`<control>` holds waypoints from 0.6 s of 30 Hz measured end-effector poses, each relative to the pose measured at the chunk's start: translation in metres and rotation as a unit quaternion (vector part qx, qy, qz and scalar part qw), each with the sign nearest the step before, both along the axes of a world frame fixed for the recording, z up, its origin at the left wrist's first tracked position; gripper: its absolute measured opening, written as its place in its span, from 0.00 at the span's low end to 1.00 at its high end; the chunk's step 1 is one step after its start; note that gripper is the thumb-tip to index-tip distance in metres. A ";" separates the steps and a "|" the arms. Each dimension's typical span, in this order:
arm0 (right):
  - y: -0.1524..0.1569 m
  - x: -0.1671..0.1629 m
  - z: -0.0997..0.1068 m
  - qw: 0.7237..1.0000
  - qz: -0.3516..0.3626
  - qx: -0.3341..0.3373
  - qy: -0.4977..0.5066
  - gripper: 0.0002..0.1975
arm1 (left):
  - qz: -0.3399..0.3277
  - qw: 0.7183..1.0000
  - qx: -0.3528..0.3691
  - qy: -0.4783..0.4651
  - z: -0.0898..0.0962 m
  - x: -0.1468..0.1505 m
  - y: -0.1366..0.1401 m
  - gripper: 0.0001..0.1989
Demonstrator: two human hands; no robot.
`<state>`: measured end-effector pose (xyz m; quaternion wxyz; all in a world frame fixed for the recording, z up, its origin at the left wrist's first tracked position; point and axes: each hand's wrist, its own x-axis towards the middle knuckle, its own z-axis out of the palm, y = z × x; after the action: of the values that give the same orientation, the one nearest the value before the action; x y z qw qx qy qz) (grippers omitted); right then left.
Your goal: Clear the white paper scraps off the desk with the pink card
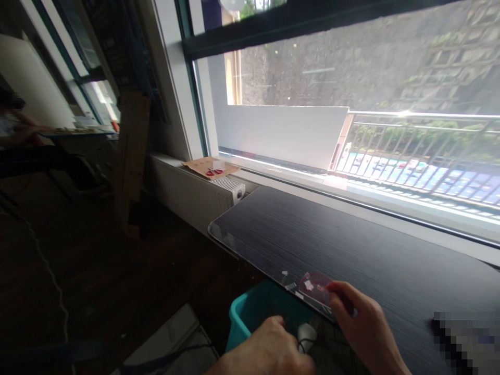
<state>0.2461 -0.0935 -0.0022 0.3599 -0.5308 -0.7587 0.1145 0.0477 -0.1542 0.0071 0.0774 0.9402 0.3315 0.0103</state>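
Observation:
My right hand (365, 325) rests on the near edge of a dark ribbed table (351, 245) and pinches a small clear plastic packet (314, 288) with a reddish tint that lies on the table edge. My left hand (269, 346) is curled just below the table edge, over a teal bin (244, 312), and touches something small and white with a dark cord (307, 336). What it holds is hard to make out. Two small white scraps (289, 281) lie beside the packet.
A wide window (351, 104) with a railing outside runs behind the table. A white radiator (230, 188) and a brown envelope with red scissors (211, 167) sit on the sill at left. A cardboard plank (130, 156) leans on the wall. Another person (15, 135) sits far left.

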 end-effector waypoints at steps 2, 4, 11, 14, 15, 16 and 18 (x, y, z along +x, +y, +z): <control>0.002 0.003 -0.001 1.000 -0.008 0.004 -0.003 0.12 | 0.001 1.000 -0.004 0.014 0.000 0.000 0.000 0.13; 0.002 0.002 -0.001 1.000 -0.015 0.004 -0.001 0.12 | -0.003 1.000 -0.012 0.024 0.002 0.000 0.001 0.12; -0.004 -0.012 -0.003 0.999 0.034 -0.029 0.014 0.12 | -0.010 1.000 0.002 0.020 0.000 0.001 0.002 0.12; -0.004 -0.013 -0.003 0.999 0.020 -0.028 0.025 0.12 | -0.019 0.999 0.012 0.033 -0.006 0.001 0.002 0.11; -0.004 -0.013 -0.002 0.999 0.016 -0.029 0.025 0.12 | -0.021 0.999 0.014 0.035 -0.006 0.002 0.002 0.11; -0.004 -0.012 -0.001 0.999 0.020 -0.034 0.024 0.12 | -0.019 0.999 0.016 0.035 -0.007 0.002 0.002 0.11; -0.005 -0.009 0.000 0.997 0.044 -0.051 0.023 0.12 | -0.013 0.999 0.017 0.031 -0.005 0.001 0.002 0.12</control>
<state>0.2368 -0.0982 -0.0020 0.3445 -0.5122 -0.7656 0.1812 0.0488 -0.1520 0.0023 0.0506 0.9455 0.3215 -0.0145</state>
